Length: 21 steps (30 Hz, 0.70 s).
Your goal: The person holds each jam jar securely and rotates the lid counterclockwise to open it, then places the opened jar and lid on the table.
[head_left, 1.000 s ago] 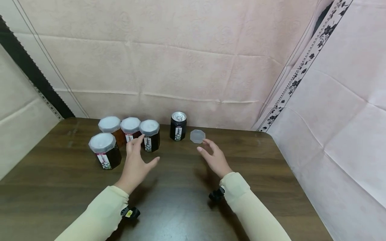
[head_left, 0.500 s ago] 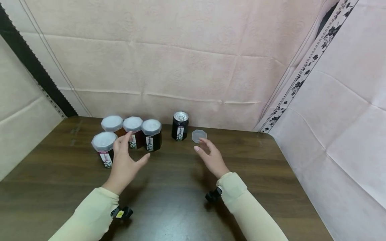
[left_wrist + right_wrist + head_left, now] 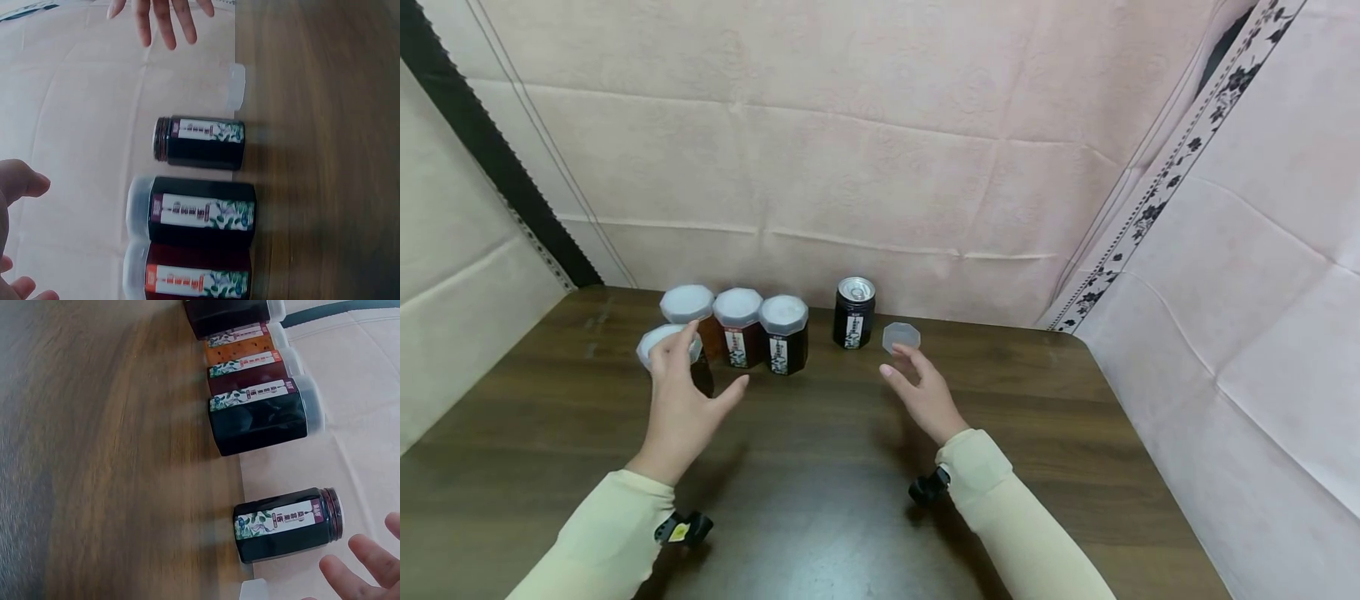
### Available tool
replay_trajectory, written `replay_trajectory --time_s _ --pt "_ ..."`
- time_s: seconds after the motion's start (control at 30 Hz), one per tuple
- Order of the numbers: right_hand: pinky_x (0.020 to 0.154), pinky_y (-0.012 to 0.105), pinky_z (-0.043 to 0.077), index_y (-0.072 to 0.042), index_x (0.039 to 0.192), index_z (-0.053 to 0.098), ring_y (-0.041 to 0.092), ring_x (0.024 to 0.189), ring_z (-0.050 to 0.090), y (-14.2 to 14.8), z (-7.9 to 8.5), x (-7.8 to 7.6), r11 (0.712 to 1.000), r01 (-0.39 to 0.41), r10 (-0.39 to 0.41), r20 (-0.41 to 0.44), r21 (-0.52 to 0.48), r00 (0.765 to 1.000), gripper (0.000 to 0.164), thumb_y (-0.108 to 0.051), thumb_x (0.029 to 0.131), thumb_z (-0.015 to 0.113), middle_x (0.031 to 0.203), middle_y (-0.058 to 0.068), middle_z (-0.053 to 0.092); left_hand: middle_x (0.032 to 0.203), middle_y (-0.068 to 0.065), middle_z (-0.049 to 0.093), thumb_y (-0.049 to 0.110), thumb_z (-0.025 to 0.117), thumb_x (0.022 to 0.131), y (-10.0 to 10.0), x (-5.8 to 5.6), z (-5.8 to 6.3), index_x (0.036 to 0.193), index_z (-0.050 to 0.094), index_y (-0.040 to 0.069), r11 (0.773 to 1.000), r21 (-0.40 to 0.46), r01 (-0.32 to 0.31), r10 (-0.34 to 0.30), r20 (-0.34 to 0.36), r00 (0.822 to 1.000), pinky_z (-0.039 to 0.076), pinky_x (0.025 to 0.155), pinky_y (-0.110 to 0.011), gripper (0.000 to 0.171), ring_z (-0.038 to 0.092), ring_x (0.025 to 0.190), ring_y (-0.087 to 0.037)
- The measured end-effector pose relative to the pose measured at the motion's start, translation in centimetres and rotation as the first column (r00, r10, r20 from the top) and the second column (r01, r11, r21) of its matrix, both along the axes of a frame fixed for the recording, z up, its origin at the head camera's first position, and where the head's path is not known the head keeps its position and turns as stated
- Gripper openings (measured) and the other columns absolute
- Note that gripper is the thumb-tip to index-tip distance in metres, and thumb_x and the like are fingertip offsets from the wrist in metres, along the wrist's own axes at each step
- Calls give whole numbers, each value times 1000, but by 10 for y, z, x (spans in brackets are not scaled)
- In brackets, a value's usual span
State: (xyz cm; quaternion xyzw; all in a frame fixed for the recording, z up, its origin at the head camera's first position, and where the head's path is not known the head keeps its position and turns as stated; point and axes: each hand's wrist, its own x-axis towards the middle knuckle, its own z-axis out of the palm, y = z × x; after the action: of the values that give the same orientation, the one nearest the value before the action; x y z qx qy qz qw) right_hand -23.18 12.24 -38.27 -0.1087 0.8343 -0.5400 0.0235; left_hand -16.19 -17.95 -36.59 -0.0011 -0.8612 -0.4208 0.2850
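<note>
My left hand [image 3: 681, 408], thumb and fingers spread apart, is in front of a dark jar [image 3: 703, 375] with a white lid at the near left. It partly hides that jar; contact cannot be told. My right hand [image 3: 928, 400] is held over the table with fingers loosely bent and nothing between them. Just beyond its fingertips a translucent octagonal lid [image 3: 901, 337] lies flat on the table. To the left of that stands an uncapped dark jar [image 3: 854, 321], its threaded neck [image 3: 332, 514] showing in the right wrist view.
Three more white-lidded jars stand at the back left: a dark one [image 3: 788, 350], a red one [image 3: 742, 342] and an amber one [image 3: 240, 349]. They stand close together on the wooden table [image 3: 820, 500]. Pale cloth [image 3: 865, 167] hangs behind the table and along its sides.
My left hand has moved left, away from the right-hand capped dark jar to the front-left jar. My right hand has barely moved. The view has shifted slightly left.
</note>
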Motion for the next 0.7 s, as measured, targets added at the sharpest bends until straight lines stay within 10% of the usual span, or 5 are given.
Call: replay_trajectory --time_s 0.7 --pt "107 52 35 -23 141 46 25 131 46 -16 1 -1 999 -32 33 -9 17 999 56 -49 93 57 141 4 49 143 -22 19 11 76 81 -33 7 -1 152 22 9 987 89 -136 127 99 987 35 102 -59 89 31 128 -40"
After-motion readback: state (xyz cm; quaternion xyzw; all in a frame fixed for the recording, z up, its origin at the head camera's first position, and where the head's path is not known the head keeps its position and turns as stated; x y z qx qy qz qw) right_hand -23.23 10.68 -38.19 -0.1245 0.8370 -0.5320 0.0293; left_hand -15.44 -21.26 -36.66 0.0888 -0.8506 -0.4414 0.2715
